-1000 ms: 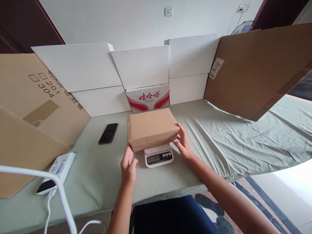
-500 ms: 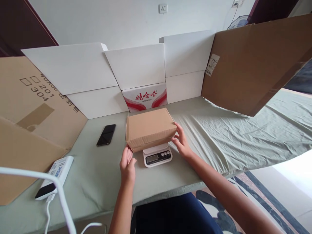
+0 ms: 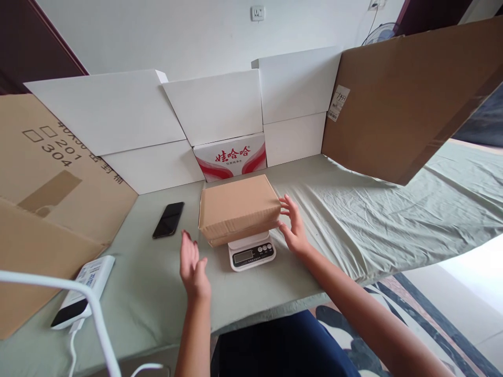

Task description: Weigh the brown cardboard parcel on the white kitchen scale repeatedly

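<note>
I am letting the box sit alone on the scale on the counter; my left hand is spread open, clear, my right hand hovering open just beside it, keeping off for a true reading.

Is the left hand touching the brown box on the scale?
Apart. The head view shows green cloth between the open left hand and the brown box, which rests on the scale.

Sheeted table; scale (phone beside)
</note>
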The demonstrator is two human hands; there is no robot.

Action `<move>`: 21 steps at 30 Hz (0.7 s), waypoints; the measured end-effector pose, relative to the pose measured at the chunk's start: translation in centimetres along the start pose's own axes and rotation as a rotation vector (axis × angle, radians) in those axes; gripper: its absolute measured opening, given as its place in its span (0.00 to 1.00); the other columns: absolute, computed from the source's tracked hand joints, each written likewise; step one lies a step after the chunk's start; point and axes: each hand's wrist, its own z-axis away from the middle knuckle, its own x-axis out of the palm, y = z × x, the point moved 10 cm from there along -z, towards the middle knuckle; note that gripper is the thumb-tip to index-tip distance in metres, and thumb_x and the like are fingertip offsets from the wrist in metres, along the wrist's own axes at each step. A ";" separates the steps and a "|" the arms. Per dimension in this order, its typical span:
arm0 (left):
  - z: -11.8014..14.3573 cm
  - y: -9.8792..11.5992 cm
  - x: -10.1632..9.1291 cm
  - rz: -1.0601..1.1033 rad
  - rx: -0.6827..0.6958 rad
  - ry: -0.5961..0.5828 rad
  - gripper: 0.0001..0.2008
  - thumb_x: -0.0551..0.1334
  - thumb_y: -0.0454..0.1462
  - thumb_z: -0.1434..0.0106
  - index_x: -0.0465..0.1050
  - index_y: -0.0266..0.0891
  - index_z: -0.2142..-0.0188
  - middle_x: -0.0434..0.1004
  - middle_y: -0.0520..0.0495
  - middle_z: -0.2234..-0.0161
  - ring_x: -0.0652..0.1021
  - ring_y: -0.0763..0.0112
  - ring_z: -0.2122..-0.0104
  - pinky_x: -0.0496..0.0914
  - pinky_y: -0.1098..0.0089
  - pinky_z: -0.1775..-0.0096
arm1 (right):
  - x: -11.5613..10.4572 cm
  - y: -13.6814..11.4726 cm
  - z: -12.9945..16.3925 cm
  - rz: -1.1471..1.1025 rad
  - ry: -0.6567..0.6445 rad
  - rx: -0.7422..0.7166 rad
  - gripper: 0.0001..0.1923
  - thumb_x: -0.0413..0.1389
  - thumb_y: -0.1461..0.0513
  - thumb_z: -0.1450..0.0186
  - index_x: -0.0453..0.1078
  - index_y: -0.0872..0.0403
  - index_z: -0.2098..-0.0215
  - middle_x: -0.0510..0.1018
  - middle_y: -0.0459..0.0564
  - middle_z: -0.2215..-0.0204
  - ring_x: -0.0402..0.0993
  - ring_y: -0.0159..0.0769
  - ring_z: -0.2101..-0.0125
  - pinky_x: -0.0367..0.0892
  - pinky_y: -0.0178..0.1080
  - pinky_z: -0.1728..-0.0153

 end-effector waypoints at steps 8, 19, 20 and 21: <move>0.3 -1.2 1.5 0.016 -0.154 -0.069 0.38 0.60 0.35 0.39 0.59 0.42 0.29 0.58 0.41 0.28 0.59 0.52 0.29 0.56 0.55 0.31 | 0.8 0.2 0.0 -0.026 -0.071 0.047 0.33 0.51 0.44 0.29 0.53 0.38 0.28 0.63 0.54 0.33 0.67 0.52 0.40 0.72 0.56 0.46; 0.6 -4.1 1.0 0.014 -0.243 -0.098 0.39 0.66 0.40 0.41 0.62 0.38 0.31 0.65 0.34 0.32 0.61 0.44 0.31 0.56 0.48 0.32 | 1.1 0.7 -0.1 -0.072 -0.092 0.090 0.33 0.52 0.45 0.28 0.54 0.39 0.28 0.64 0.53 0.33 0.66 0.49 0.39 0.72 0.52 0.47; 0.6 -4.2 1.0 0.014 -0.245 -0.095 0.39 0.66 0.40 0.41 0.62 0.37 0.31 0.65 0.33 0.32 0.61 0.44 0.31 0.56 0.48 0.32 | 1.1 0.8 -0.1 -0.076 -0.093 0.096 0.33 0.52 0.45 0.28 0.54 0.39 0.28 0.64 0.53 0.33 0.66 0.49 0.39 0.72 0.52 0.46; 0.6 -4.2 0.9 0.015 -0.247 -0.090 0.39 0.66 0.40 0.41 0.62 0.37 0.31 0.65 0.33 0.32 0.62 0.44 0.31 0.56 0.48 0.32 | 1.2 0.9 0.0 -0.079 -0.094 0.102 0.33 0.52 0.46 0.28 0.54 0.39 0.28 0.64 0.53 0.33 0.66 0.49 0.39 0.72 0.52 0.46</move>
